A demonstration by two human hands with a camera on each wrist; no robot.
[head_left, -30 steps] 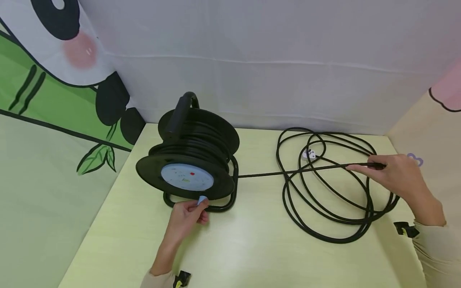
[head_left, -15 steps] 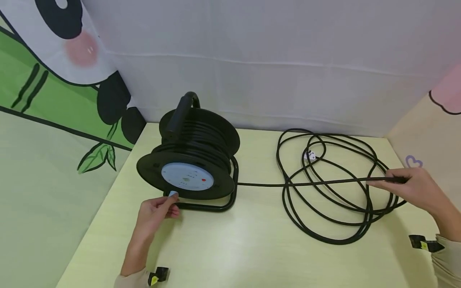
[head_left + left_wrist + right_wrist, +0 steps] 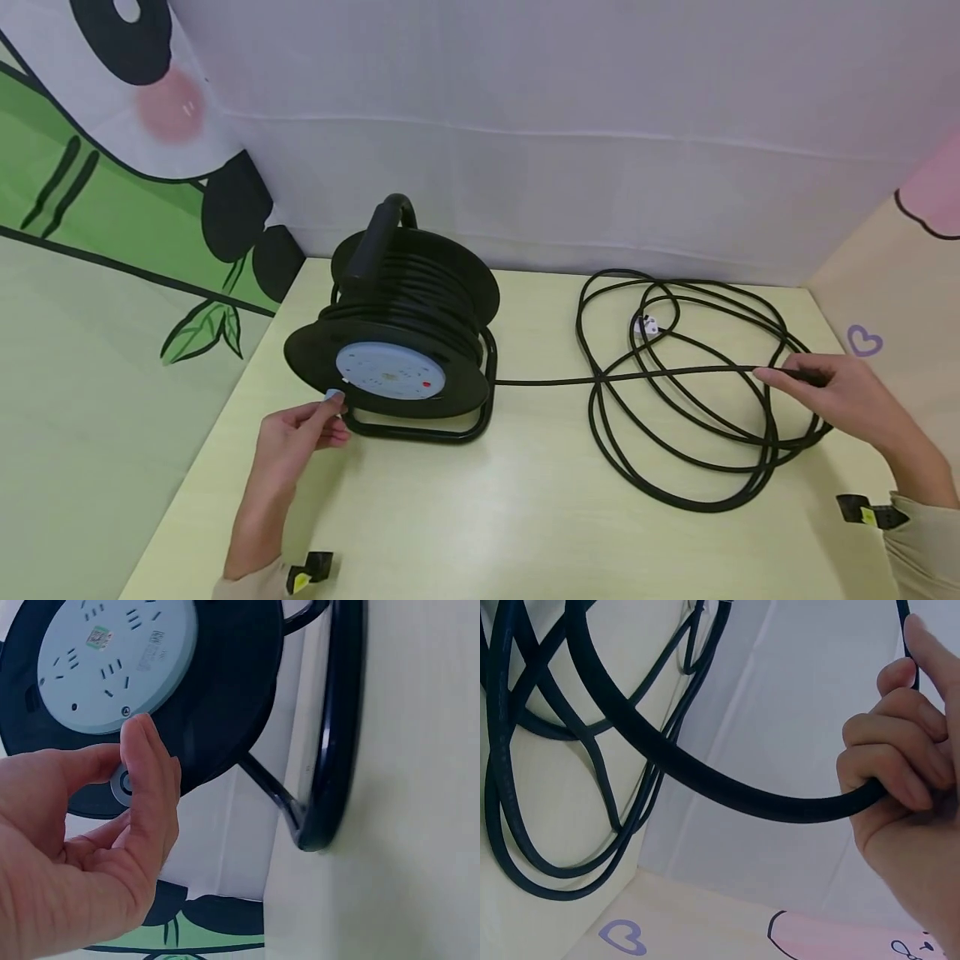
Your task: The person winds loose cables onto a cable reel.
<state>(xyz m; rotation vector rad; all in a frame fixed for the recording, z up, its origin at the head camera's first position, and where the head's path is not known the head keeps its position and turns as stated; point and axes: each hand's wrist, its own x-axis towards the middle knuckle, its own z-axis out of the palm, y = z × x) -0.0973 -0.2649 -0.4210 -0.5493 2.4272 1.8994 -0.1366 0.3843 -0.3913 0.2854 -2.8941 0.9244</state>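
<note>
A black plastic cable reel (image 3: pixel 397 330) stands on the pale-yellow desk (image 3: pixel 510 508), left of looped black cable (image 3: pixel 705 787), before a grey cloth backdrop (image 3: pixel 525 183). The left hand (image 3: pixel 291 437) pinches the reel's pale-blue knob (image 3: pixel 118 791); the right hand (image 3: pixel 843 393) grips the cable.

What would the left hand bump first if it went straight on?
Probably the black reel: the left hand pinches a knob at its near side, though the gap is hard to tell.
</note>
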